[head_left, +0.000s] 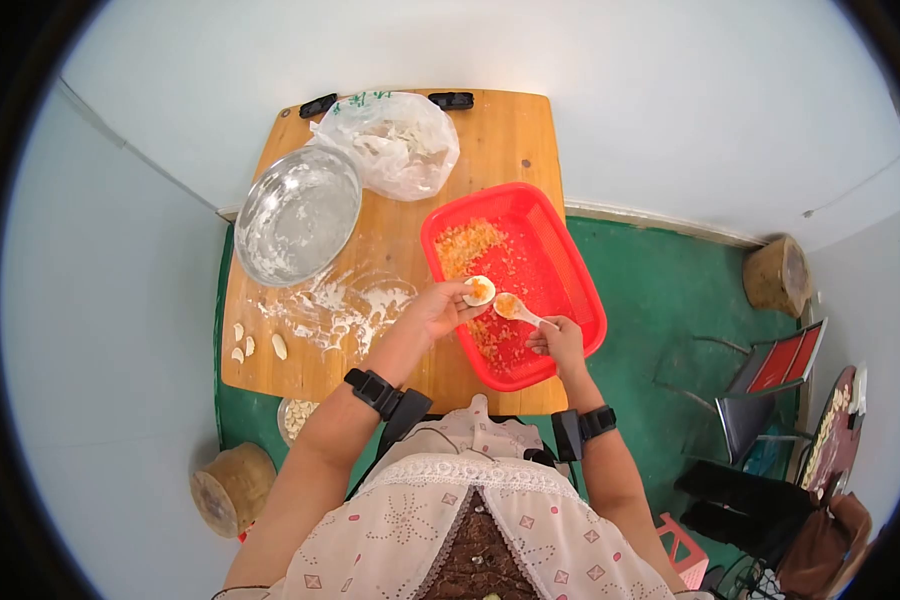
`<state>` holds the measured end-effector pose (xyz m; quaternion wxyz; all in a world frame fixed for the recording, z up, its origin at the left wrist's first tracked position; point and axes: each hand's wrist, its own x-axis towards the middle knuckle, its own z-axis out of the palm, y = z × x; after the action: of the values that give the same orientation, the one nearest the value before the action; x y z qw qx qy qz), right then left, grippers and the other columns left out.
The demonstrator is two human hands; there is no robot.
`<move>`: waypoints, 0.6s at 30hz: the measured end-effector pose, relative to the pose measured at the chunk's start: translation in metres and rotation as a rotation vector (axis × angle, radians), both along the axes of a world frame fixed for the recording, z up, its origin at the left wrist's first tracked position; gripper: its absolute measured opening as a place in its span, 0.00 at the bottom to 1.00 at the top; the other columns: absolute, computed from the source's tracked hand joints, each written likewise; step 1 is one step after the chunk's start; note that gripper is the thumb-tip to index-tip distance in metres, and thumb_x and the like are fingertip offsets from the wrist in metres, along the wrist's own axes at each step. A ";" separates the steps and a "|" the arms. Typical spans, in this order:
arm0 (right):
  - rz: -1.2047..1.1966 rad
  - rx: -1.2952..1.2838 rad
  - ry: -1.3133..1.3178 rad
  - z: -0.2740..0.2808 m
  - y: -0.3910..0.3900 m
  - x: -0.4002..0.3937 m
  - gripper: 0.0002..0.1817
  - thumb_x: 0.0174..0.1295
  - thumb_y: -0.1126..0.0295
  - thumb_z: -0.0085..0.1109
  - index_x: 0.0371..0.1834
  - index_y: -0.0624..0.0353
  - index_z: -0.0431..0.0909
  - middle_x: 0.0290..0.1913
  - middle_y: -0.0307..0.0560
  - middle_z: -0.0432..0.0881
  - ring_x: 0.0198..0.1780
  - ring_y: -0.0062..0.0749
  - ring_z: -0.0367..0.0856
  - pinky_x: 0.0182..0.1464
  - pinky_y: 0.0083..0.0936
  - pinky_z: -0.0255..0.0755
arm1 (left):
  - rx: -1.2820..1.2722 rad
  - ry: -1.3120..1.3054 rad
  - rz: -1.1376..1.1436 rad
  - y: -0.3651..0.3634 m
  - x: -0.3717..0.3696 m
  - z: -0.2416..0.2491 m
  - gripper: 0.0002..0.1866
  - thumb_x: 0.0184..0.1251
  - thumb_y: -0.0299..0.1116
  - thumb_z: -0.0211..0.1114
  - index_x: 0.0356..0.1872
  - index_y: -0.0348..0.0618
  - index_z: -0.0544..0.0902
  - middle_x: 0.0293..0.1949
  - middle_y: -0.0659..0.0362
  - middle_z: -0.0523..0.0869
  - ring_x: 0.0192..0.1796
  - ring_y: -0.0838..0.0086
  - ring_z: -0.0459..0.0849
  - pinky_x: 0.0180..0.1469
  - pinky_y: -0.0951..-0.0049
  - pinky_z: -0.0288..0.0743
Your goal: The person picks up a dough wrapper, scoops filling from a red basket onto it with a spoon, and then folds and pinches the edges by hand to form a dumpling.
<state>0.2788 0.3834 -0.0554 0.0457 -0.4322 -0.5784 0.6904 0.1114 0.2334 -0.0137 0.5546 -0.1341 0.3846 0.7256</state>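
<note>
Left hand (442, 310): one dough wrapper (479, 291) held between fingers, orange filling (478, 287) on top. Right hand (562, 340): one pale spoon (518, 310) gripped by handle, head just beside wrapper. Red basin (550, 260), one: below both hands. Metal bowl (300, 215), one: beyond left hand, leftward. Plastic bag (395, 145), one: beyond left hand. Dough pieces (279, 346), four: left of left hand.

the red tub (547, 255) bars sideways passage, not overhead.
</note>
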 end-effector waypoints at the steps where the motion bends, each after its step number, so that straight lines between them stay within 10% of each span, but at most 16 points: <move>1: 0.087 0.040 -0.061 0.000 0.000 0.000 0.10 0.55 0.70 0.48 0.34 0.67 0.69 0.24 0.48 0.77 0.23 0.28 0.78 0.25 0.18 0.72 | -0.001 -0.004 -0.014 -0.001 0.000 0.003 0.16 0.55 0.22 0.53 0.46 0.32 0.69 0.45 0.48 0.76 0.48 0.62 0.76 0.51 0.65 0.72; 5: 0.477 0.708 -0.283 -0.002 -0.006 0.002 0.09 0.48 0.72 0.54 0.30 0.66 0.75 0.25 0.54 0.78 0.28 0.41 0.79 0.31 0.30 0.73 | 0.023 -0.008 -0.067 -0.001 0.001 0.008 0.15 0.54 0.22 0.55 0.45 0.33 0.70 0.44 0.50 0.77 0.47 0.64 0.77 0.50 0.66 0.72; 18: 0.242 0.664 0.465 0.064 -0.037 -0.025 0.10 0.44 0.79 0.62 0.31 0.62 0.77 0.29 0.44 0.73 0.29 0.28 0.73 0.31 0.19 0.68 | 0.021 -0.010 -0.137 -0.006 0.009 0.020 0.13 0.55 0.23 0.55 0.43 0.34 0.72 0.43 0.52 0.78 0.46 0.67 0.78 0.48 0.69 0.74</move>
<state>0.2543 0.3463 0.0081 0.2303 -0.1559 -0.7902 0.5462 0.1199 0.2269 0.0068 0.6064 -0.1052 0.3824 0.6892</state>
